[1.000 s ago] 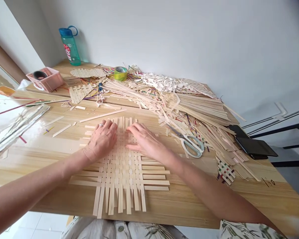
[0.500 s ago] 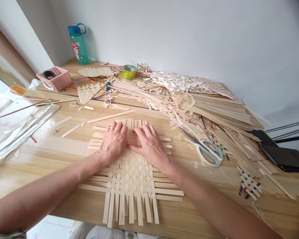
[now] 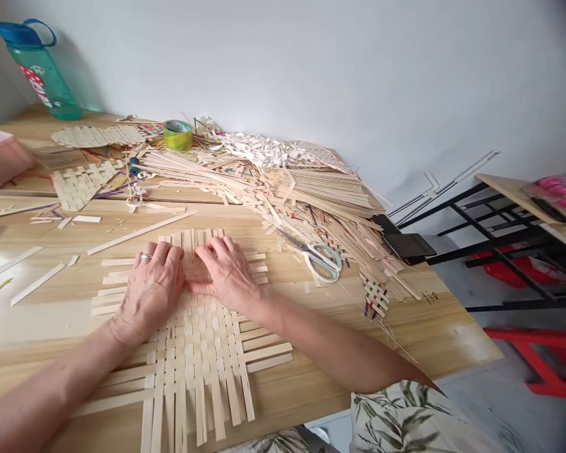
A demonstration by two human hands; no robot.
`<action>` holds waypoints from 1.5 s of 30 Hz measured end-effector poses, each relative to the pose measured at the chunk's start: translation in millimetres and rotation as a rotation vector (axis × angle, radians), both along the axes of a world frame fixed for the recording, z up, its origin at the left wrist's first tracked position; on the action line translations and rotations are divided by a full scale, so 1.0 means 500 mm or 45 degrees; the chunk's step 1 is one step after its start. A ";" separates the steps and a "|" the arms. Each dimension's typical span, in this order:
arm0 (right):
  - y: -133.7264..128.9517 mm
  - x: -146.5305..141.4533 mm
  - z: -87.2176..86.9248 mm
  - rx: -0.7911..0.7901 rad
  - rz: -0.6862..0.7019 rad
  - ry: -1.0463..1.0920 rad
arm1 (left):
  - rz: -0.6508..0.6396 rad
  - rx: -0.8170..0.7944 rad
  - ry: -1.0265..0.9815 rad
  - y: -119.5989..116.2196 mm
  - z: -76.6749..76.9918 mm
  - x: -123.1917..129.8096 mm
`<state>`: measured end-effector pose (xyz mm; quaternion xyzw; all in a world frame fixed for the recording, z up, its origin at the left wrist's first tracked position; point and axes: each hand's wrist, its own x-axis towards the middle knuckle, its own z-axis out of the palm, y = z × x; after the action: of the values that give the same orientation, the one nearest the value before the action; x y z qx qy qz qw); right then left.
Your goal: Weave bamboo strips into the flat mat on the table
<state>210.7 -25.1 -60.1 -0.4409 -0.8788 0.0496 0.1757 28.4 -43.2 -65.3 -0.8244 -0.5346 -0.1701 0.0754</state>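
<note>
A half-woven mat of pale flat wood strips (image 3: 202,343) lies on the table in front of me, loose strip ends sticking out on all sides. My left hand (image 3: 151,289), a ring on one finger, presses on the left of the mat's far part with bent fingers held close together. Facing it, my right hand (image 3: 227,274) has its thumb and fingers curled onto the weave near the far end. Both hands grip the mat there; the fingertips are partly hidden, so single strips between them cannot be made out.
Scissors (image 3: 321,261) lie right of the mat, near a small coloured woven piece (image 3: 375,296). Behind are a heap of loose strips (image 3: 330,189), a tape roll (image 3: 177,135), a triangular woven piece (image 3: 82,185), a pink basket (image 3: 2,160) and a green bottle (image 3: 44,82). A black phone (image 3: 408,245) lies at the right.
My view has swung to the right, so the table's right edge and a red stool now show. Both hands keep nearly the same place on the mat.
</note>
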 end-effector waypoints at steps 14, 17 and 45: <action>0.050 0.110 0.077 -0.408 -0.143 0.107 | 0.034 -0.027 0.023 -0.010 0.002 -0.009; 0.058 0.146 0.089 -0.608 -0.079 0.066 | -0.043 -0.080 -0.040 -0.003 0.001 -0.019; 0.116 0.196 0.062 -0.996 0.314 0.163 | -0.067 -0.199 -0.135 -0.075 0.006 0.094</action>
<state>308.5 32.8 -28.9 -0.3617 -0.8272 0.4280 0.0420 75.2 -80.4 -62.3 -0.8313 -0.5277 -0.1732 -0.0222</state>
